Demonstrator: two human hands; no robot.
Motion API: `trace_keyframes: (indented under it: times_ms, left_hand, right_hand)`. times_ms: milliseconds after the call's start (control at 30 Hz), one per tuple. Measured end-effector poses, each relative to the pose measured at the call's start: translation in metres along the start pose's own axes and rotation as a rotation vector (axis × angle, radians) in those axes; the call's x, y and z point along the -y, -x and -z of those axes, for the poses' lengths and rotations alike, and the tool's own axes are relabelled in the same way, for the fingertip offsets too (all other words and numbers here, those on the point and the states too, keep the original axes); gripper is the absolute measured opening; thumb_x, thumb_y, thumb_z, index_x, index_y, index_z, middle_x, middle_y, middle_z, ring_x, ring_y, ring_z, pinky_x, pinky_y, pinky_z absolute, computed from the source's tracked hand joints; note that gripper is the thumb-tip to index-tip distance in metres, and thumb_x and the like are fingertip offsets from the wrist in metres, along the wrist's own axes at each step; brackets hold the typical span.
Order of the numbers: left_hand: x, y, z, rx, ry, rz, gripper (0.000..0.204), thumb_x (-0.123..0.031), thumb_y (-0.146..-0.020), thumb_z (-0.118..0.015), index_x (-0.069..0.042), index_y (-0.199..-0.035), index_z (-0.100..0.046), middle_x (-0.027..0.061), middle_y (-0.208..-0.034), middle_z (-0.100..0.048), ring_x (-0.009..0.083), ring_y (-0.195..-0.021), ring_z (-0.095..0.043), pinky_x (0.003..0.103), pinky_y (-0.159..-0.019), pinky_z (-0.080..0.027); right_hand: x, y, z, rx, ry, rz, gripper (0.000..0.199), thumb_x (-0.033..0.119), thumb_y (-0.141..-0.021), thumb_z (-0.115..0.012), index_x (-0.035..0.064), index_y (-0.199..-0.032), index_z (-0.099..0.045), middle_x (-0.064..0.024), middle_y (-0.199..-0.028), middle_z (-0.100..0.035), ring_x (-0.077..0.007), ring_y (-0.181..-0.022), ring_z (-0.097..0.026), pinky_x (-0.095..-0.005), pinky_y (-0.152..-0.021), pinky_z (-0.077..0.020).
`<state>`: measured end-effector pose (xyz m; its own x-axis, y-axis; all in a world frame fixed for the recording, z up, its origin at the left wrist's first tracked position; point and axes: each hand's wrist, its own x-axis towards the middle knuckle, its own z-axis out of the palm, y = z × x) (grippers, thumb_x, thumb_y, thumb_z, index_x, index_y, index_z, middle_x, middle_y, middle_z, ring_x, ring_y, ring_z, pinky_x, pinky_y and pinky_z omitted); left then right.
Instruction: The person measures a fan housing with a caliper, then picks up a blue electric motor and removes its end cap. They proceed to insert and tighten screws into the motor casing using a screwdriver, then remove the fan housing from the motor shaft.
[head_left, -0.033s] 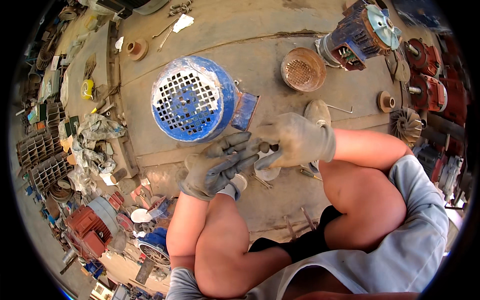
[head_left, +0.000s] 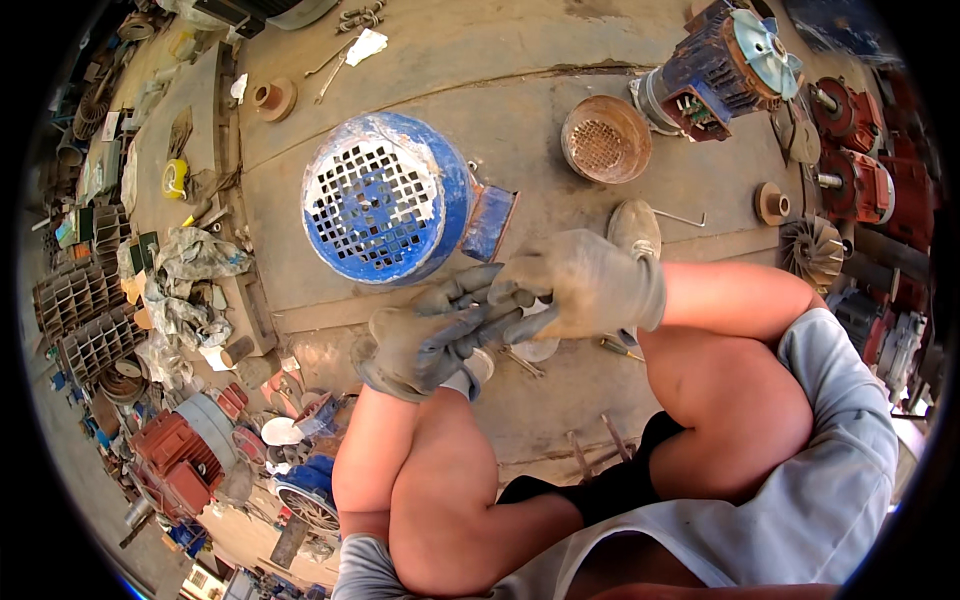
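Both my hands wear grey work gloves and meet just below the blue motor. My left hand [head_left: 420,340] is turned partly palm up, its fingers stretched out toward the right. Over its fingertips, my right hand [head_left: 580,285] curls its fingers and thumb, touching the left glove; any small thing between them is hidden. The blue motor [head_left: 455,215] stands on the floor past my left hand, its grid-like fan cover facing up, with white paint worn through and a rusty terminal box on its right side.
A rusty perforated bowl-shaped cover [head_left: 607,140] lies beyond my right hand, beside an opened blue motor with a pale fan [head_left: 762,55]. Red motors [head_left: 850,180] line the right side. A bent rod [head_left: 682,217] lies near my shoe [head_left: 635,228]. Plastic sheeting [head_left: 195,285] and parts crowd the left.
My right hand has shifted slightly left and down, further over the left hand's fingertips. The left hand has barely moved; the motors and parts stay where they were.
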<state>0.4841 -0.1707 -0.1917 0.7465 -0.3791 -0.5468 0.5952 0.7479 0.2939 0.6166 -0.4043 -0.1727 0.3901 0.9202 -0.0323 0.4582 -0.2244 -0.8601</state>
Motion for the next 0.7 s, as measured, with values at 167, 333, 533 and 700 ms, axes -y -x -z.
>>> trace_keyframes:
  times_ms: [167, 333, 533, 700]
  left_hand:
    - [0.014, -0.003, -0.022, 0.134, 0.032, -0.1, 0.048, -0.01, -0.113, -0.049, 0.011, -0.156, -0.05, 0.0207, -0.158, -0.059, 0.0385, -0.144, -0.06, 0.054, -0.122, -0.049]
    - [0.023, -0.016, -0.011, 0.18, 0.05, -0.109, 0.055, -0.027, -0.118, -0.041, 0.011, -0.156, -0.051, 0.0207, -0.156, -0.06, 0.0375, -0.144, -0.059, 0.051, -0.121, -0.047]
    - [0.029, -0.018, 0.013, -0.114, -0.187, -0.031, 0.051, -0.03, -0.115, -0.054, 0.007, -0.15, -0.06, 0.016, -0.128, -0.073, 0.0271, -0.113, -0.07, 0.04, -0.099, -0.056]
    - [-0.009, 0.022, 0.043, -0.573, -1.142, 0.072, 0.056, -0.024, -0.099, -0.085, 0.003, -0.143, -0.065, 0.0075, -0.098, -0.074, 0.0128, -0.084, -0.066, 0.029, -0.075, -0.056]
  right_hand:
    - [0.001, 0.003, -0.014, -0.004, 0.139, -0.081, 0.042, 0.043, -0.086, -0.086, 0.0097, -0.108, -0.072, -0.0129, -0.098, -0.073, -0.0377, -0.089, -0.075, -0.0498, -0.075, -0.0592]
    - [-0.008, 0.009, -0.015, 0.038, 0.173, -0.053, 0.034, 0.037, -0.089, -0.084, 0.0114, -0.108, -0.072, -0.0141, -0.098, -0.072, -0.0376, -0.09, -0.074, -0.0501, -0.075, -0.059]
    - [-0.016, 0.012, -0.017, -0.027, -0.066, 0.007, 0.025, 0.029, -0.093, -0.08, 0.0109, -0.109, -0.073, -0.0155, -0.093, -0.074, -0.0372, -0.089, -0.074, -0.0477, -0.076, -0.0593]
    - [-0.037, 0.001, 0.002, -0.286, -0.346, -0.311, 0.023, 0.026, -0.103, -0.069, 0.0057, -0.113, -0.072, -0.0182, -0.101, -0.078, -0.0341, -0.093, -0.077, -0.0437, -0.081, -0.0593]
